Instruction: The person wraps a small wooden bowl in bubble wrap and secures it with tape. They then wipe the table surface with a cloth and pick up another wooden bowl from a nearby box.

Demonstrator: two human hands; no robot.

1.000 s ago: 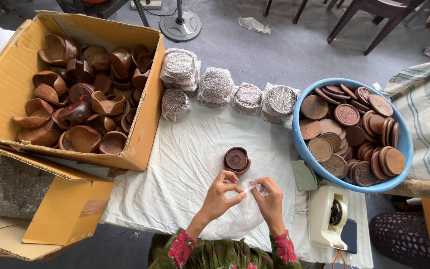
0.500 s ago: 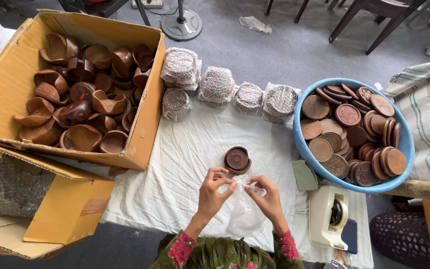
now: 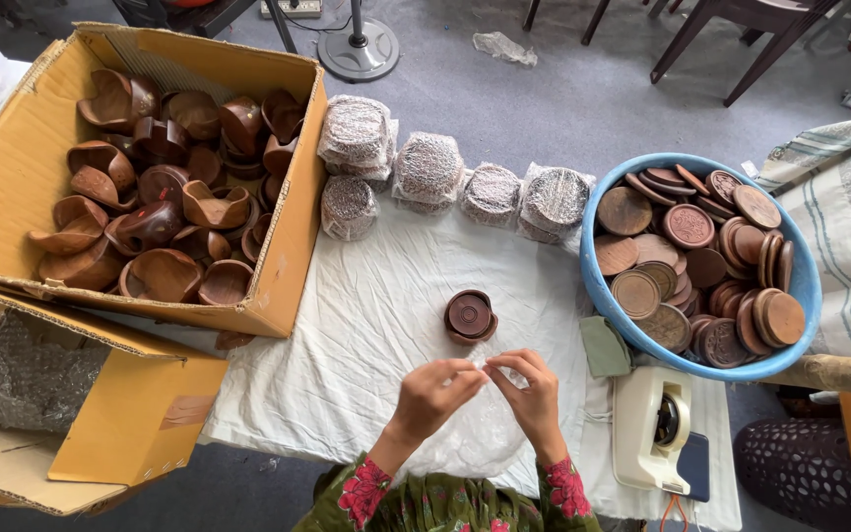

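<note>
clear plastic bag [image 3: 475, 433] at the near edge of the white cloth [image 3: 376, 315], pinched at its top by both hands: left hand [image 3: 432, 394] and right hand [image 3: 532, 394], fingertips closed on the film, nearly touching. brown wooden disc [image 3: 471, 315] just beyond the hands, mid cloth. wrapped stacks [image 3: 425, 172] along the far edge. blue basin [image 3: 603, 296] of discs at the right edge, box [image 3: 288, 256] of bowls at the left, tape dispenser [image 3: 652, 429] at the near right corner.
</note>
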